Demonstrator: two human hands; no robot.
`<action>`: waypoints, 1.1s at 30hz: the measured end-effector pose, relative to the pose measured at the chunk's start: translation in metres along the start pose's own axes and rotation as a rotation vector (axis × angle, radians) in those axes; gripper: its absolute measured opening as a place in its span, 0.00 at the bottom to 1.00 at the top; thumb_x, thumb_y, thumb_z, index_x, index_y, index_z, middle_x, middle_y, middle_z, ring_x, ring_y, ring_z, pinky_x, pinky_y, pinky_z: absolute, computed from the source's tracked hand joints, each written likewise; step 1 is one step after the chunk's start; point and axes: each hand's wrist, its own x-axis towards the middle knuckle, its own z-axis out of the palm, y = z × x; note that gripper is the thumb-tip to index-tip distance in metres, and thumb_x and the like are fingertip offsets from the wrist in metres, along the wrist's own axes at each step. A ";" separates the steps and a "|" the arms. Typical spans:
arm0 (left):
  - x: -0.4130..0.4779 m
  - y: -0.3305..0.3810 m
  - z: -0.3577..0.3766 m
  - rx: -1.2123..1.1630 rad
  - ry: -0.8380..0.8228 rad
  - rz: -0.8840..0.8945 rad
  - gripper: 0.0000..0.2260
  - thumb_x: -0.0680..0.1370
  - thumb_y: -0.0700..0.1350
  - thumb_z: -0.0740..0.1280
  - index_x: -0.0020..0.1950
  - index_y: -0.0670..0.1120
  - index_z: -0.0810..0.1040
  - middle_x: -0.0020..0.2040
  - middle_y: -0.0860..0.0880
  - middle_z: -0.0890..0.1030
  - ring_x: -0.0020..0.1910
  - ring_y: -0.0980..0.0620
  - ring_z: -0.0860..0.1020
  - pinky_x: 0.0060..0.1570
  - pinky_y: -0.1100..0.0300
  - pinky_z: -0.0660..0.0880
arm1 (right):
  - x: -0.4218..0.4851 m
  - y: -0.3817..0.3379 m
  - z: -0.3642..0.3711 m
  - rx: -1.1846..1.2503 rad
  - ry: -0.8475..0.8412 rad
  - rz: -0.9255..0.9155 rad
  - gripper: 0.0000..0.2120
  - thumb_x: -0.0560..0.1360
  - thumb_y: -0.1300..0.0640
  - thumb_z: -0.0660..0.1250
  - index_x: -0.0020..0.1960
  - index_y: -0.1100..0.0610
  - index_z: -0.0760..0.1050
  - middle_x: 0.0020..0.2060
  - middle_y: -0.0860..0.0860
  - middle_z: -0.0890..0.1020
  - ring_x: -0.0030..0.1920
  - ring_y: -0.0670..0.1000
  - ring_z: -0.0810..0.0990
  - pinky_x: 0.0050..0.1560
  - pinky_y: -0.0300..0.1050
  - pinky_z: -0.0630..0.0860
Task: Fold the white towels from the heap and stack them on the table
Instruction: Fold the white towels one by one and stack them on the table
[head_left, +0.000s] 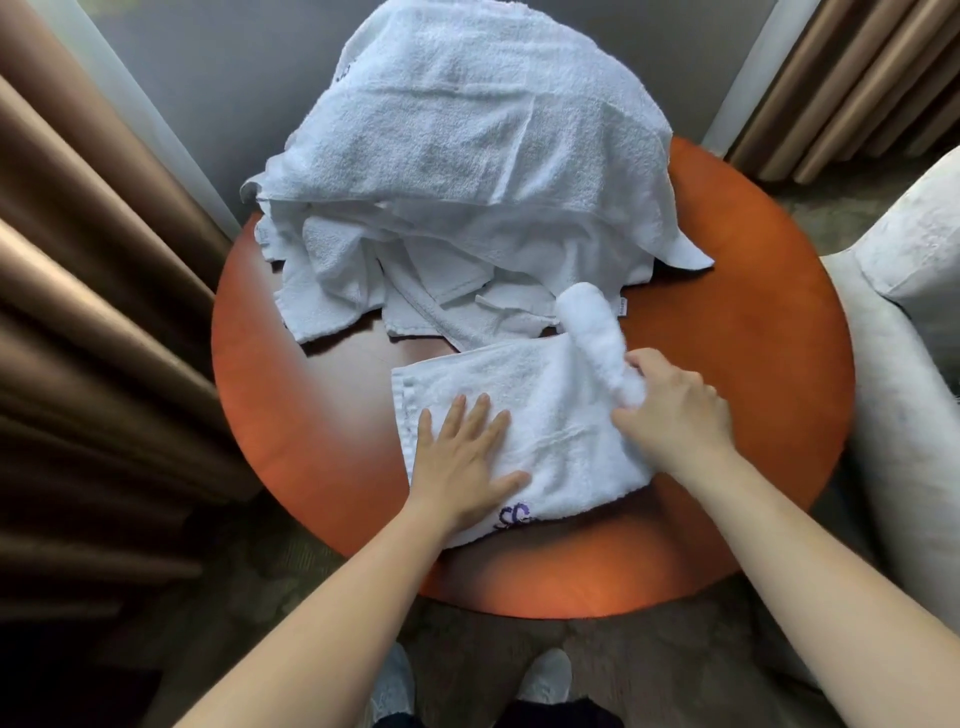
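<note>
I log one view: wide-angle camera worn on the head, facing forward and steeply down onto the round orange-brown wooden table (753, 415). Close range; bare forearms (322, 613) enter from the bottom edge.

1. Purple stitched letters (514, 517) on the near edge of the towel (524, 410) under my left hand (462, 467): they look like "SC" (the rest curls under the hem, so I read no more).
2. A purple stitched mark (344, 71) on the top of the heap (467, 130), far left: too small to read.
3. A small white tag (622, 306) at the heap's near edge: print illegible.
</note>
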 end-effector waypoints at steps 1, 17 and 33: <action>0.000 -0.002 -0.001 -0.006 -0.017 0.011 0.37 0.75 0.71 0.52 0.79 0.56 0.44 0.79 0.52 0.39 0.77 0.49 0.35 0.72 0.41 0.33 | -0.007 -0.009 0.002 0.006 -0.003 -0.041 0.26 0.71 0.57 0.67 0.68 0.48 0.67 0.59 0.55 0.79 0.56 0.64 0.77 0.52 0.52 0.71; -0.034 -0.046 0.013 -0.047 0.006 -0.048 0.39 0.73 0.74 0.50 0.79 0.58 0.43 0.79 0.55 0.37 0.76 0.48 0.33 0.73 0.40 0.40 | -0.052 -0.089 0.017 0.080 0.279 -0.252 0.19 0.72 0.56 0.70 0.63 0.54 0.74 0.50 0.56 0.83 0.49 0.65 0.81 0.41 0.51 0.70; -0.054 -0.095 0.006 -0.134 0.059 -0.073 0.44 0.65 0.73 0.40 0.79 0.56 0.50 0.80 0.54 0.46 0.78 0.49 0.48 0.75 0.46 0.47 | -0.072 -0.152 0.087 -0.045 0.246 -0.376 0.20 0.51 0.61 0.80 0.37 0.56 0.74 0.23 0.48 0.75 0.21 0.55 0.74 0.25 0.38 0.56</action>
